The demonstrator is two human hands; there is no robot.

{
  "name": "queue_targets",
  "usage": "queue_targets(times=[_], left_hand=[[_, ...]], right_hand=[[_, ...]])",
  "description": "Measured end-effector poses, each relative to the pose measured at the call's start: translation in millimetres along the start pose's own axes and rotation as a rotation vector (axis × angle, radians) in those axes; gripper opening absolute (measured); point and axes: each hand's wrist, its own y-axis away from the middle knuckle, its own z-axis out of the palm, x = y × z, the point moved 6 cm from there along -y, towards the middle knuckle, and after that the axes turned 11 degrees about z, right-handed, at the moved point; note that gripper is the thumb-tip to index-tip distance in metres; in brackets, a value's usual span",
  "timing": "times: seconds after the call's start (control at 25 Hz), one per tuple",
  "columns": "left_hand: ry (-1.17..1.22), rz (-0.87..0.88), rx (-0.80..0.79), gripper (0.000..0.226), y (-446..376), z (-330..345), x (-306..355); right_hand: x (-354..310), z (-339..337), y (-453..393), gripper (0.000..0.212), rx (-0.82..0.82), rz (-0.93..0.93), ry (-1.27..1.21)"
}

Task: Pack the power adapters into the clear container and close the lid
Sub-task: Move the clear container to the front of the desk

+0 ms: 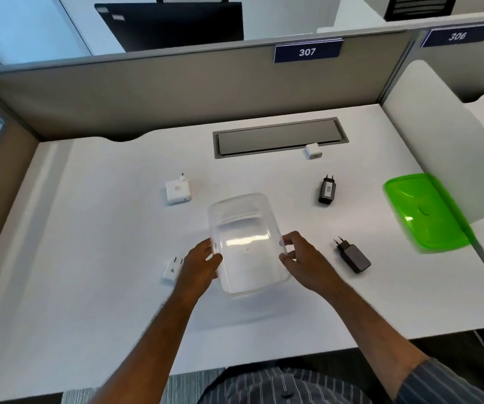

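An empty clear container stands open in the middle of the white desk. My left hand grips its left wall and my right hand grips its right wall. Around it lie several power adapters: a white square one at the far left, a small white cube by the cable hatch, a black one with a label, another black one at the right, and a white one partly hidden behind my left hand. The green lid lies at the right.
A grey cable hatch is set into the desk's far side. Grey partition walls bound the back and left. A white side panel rises at the right, just behind the lid.
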Motion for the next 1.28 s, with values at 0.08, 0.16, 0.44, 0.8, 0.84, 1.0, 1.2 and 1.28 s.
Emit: queue_targets(times=[0.08,0.16,0.44,0.8,0.84,1.0,1.2,1.28], left_hand=[[-0.017,-0.007,-0.005,0.037,4.0,-7.0,-4.7],[-0.02,-0.013,-0.018,0.04,8.3,-11.8,-10.2],[-0.013,-0.036,-0.038,0.041,13.9,-28.7,-26.1],[-0.086,0.002,-0.144,0.06,3.1,-40.0,-41.4],[-0.09,-0.004,-0.157,0.062,2.3,-40.5,-42.5],[-0.241,-0.012,-0.138,0.065,-1.6,-50.9,-45.5],[-0.386,0.134,-0.006,0.047,-14.0,-88.5,-46.5],[-0.443,0.188,0.074,0.045,-21.6,-108.8,-52.0]], right_hand=[[3.3,11.7,5.1,0.02,-0.006,0.029,-0.013],[7.0,24.3,9.3,0.019,-0.015,0.074,-0.041],[-1.2,46.3,14.7,0.019,-0.002,0.177,-0.073],[-3.6,55.2,12.4,0.019,0.002,0.152,-0.115],[-1.9,54.5,10.6,0.019,-0.01,0.159,-0.134],[-0.4,39.3,-1.4,0.026,0.024,0.196,-0.238],[-34.2,17.3,-13.4,0.016,0.238,0.085,-0.181],[-50.1,16.3,-21.3,0.016,0.28,0.022,-0.153]])
